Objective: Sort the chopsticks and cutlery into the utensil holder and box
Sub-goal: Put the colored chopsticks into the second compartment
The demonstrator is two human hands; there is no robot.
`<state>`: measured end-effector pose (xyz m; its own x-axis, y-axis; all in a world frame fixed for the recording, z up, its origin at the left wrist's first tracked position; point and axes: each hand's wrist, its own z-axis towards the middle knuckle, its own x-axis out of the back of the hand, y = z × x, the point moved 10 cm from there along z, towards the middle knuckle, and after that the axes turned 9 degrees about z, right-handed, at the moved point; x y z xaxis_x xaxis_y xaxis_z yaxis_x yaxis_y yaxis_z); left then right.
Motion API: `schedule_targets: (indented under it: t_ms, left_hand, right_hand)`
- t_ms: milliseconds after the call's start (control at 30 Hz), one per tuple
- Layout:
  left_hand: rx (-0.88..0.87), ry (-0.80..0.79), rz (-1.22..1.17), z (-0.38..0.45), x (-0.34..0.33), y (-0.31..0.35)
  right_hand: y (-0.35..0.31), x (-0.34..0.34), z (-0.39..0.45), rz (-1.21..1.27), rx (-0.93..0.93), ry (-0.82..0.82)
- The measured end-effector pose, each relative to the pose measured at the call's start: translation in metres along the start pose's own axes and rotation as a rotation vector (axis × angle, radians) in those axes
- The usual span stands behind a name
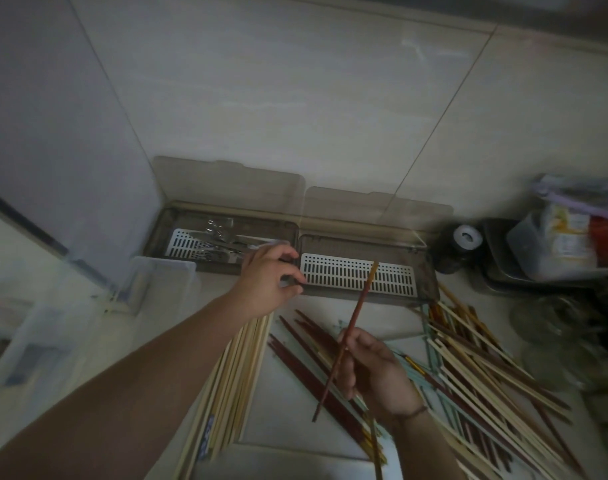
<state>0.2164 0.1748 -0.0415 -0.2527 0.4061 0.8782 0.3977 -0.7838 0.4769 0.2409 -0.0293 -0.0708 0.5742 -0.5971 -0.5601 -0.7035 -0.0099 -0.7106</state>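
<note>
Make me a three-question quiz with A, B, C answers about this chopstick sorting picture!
1. Where is the metal cutlery?
A. left tray
B. right tray
C. on the counter

2. What colour is the chopstick in the right hand?
A. green
B. reddish brown
C. white

3. What state are the tray lids in?
A. shut
B. missing
C. open against the wall

Answers:
1 A, the cutlery lies in the left tray.
2 B, the held stick is reddish brown.
3 C, both clear lids stand up behind the trays.
</note>
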Motion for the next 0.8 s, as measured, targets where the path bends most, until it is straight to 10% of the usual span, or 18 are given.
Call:
schedule_targets:
  t_ms: [467,667,800]
  left_hand:
    - [-0.008,-0.046,-0.012,-0.001,-0.003,-0.002]
    - [-0.006,-0.029,-0.036,-0.001,-0.002,-0.002]
    - [0.005,-0.035,-0.054,0.000,0.000,-0.002]
  right_hand:
    - [-0.149,-0.010,0.024,0.222,0.175,-0.015]
    - [-0.186,-0.007,0.058,-0.888,0.583,0.164]
    - [-0.153,0.011,0.100,-1.317,0.424,0.179]
